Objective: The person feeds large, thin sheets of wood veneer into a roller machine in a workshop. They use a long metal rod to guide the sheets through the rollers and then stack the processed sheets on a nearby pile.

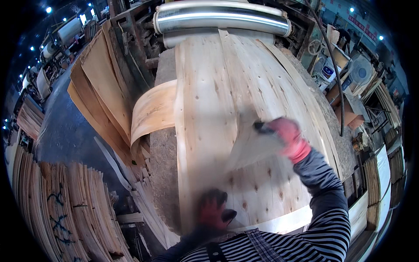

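Pale, knotted wood veneer sheets [262, 183] lie overlapped on the bench before me. My right hand [288, 137], in a red glove with dark fingertips, is raised over their middle. Its fingers are closed on the edge of a thin piece of veneer [255, 146], smeared by motion, that slants down toward the left. My left hand [214, 210], gloved in red and black, is low over the sheets near my body. Blur hides whether its fingers grip veneer.
Metal rollers [222, 22] span the bench's far end. A curled veneer piece [152, 107] hangs over the left edge, beside tall leaning brown sheets [100, 83]. Stacked veneer [65, 209] stands at lower left. A fan [360, 70] and an upright dark pole [336, 74] are on the right.
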The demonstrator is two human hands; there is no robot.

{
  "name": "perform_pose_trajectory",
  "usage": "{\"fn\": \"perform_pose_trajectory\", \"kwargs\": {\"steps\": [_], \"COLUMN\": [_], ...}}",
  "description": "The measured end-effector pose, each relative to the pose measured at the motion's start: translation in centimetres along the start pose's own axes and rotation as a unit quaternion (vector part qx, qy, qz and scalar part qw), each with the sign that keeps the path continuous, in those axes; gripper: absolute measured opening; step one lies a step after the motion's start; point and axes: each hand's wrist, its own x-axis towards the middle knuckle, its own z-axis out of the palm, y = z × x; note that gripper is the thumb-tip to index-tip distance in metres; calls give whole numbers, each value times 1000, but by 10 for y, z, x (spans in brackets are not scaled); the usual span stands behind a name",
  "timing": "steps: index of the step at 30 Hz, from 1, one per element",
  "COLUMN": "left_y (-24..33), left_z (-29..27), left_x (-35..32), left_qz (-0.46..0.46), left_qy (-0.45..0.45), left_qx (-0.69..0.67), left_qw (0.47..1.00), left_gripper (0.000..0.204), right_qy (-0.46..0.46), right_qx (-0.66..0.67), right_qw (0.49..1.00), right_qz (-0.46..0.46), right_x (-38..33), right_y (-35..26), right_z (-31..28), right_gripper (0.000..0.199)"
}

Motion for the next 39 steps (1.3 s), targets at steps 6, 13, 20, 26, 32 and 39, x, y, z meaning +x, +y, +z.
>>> {"fn": "perform_pose_trajectory", "kwargs": {"steps": [6, 13, 20, 26, 32, 39], "left_y": [7, -6, -6, -9, -2, 10], "left_z": [-2, 8, 6, 13, 0, -1], "left_x": [-3, -5, 2, -1, 6, 3], "left_qz": [-10, -6, 2, 1, -25, -22], "left_qy": [-85, -33, -29, -49, -77, -103], "left_qx": [68, 29, -48, -44, -41, 127], "left_qw": [994, 999, 998, 998, 996, 986], "left_gripper": [68, 73, 73, 73, 61, 69], "right_qy": [498, 253, -29, -74, -83, 27], "right_qx": [-104, -177, -143, -233, -351, -130], "right_qw": [851, 948, 989, 962, 853, 929], "right_qz": [132, -79, 37, 119, 377, 344], "right_x": [98, 29, -15, 28, 102, -45], "right_y": [110, 93, 117, 169, 213, 44], "right_z": [-193, -79, 110, 128, 121, 42], "right_gripper": [27, 36, 44, 48, 50, 62]}}
